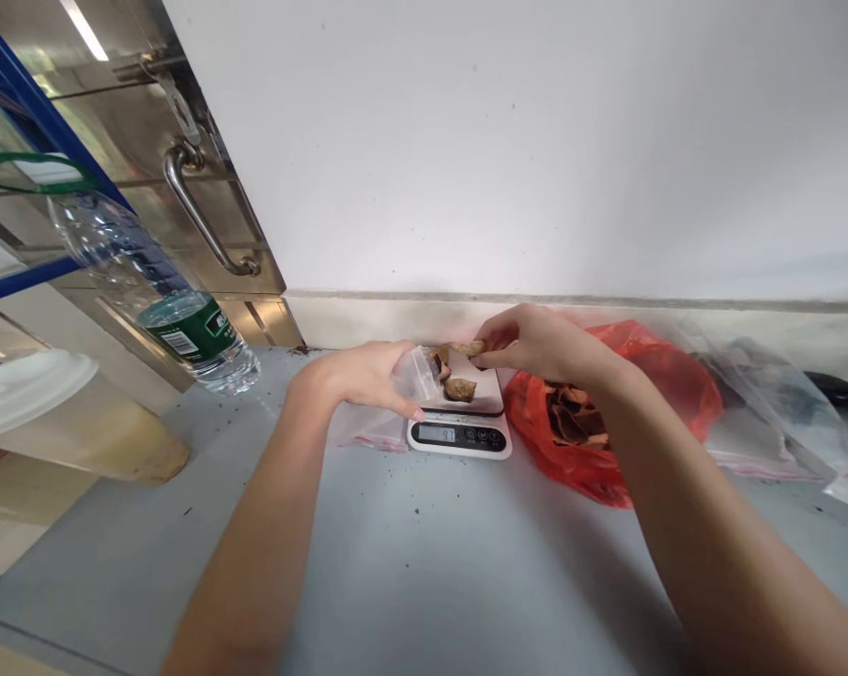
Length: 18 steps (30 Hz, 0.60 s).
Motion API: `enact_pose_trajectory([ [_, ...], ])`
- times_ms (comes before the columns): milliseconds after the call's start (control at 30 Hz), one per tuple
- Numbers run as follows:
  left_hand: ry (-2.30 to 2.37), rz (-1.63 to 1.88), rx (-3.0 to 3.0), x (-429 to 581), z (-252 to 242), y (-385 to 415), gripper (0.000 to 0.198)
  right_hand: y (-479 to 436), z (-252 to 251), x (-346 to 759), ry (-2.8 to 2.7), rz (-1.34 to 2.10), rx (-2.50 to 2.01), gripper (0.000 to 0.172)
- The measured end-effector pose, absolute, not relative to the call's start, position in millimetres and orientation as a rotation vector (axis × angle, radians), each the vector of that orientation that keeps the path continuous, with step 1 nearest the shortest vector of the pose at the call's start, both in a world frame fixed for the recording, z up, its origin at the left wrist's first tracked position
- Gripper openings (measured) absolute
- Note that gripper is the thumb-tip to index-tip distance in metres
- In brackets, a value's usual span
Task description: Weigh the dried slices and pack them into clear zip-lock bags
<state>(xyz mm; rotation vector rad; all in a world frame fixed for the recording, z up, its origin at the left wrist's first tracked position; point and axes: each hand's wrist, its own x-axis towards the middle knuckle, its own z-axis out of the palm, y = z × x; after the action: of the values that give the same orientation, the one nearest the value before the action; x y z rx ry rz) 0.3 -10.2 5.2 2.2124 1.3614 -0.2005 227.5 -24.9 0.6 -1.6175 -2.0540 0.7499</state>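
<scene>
A white kitchen scale (458, 436) with a dark display strip lies on the table, its small screen showing digits. Brown dried pieces rest on its plate, among them a rounded chunk (460, 389). At the scale's left side, my left hand (360, 377) is closed on a clear plastic bag (419, 376), whose mouth faces the plate. Over the back of the plate, my right hand (526, 343) pinches a brown dried piece (468, 348); its fingertips are partly hidden. Just right of the scale, a red plastic bag (536, 451) holds more brown dried pieces (573, 415), partly covered by my right forearm.
A large water bottle (180, 324) with a green label and a lidded plastic tub (78, 432) stand at the left. Clear bags (782, 413) lie at the right beside a black object (833, 387). A white wall (536, 150) rises behind the table (395, 563).
</scene>
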Motion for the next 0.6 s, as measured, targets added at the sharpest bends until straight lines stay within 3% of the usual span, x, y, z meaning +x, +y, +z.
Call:
enact_pose_trajectory([
  [167,1.372,-0.115,2.187,-3.2,10.4,-12.8,0.077,-31.0,2.1,204.0,-2.022,1.002,-1.301,0.005],
  [267,1.433,-0.102,2.194,-14.8,14.8,-13.1,0.076,-26.3,-5.3,195.6,-2.016,0.845,-1.407,0.017],
  [433,1.533,-0.133,2.161,-32.3,18.5,-13.1,0.077,-14.0,-27.8,192.8,-2.193,0.571,-1.727,0.064],
  [533,1.551,-0.134,2.16,-34.6,16.5,-12.4,0.077,-9.9,-37.8,192.2,-2.344,0.557,-1.752,0.064],
  [600,1.485,-0.088,2.198,-33.4,14.4,-11.7,0.076,-7.8,-40.4,193.4,-2.418,0.528,-1.729,0.051],
])
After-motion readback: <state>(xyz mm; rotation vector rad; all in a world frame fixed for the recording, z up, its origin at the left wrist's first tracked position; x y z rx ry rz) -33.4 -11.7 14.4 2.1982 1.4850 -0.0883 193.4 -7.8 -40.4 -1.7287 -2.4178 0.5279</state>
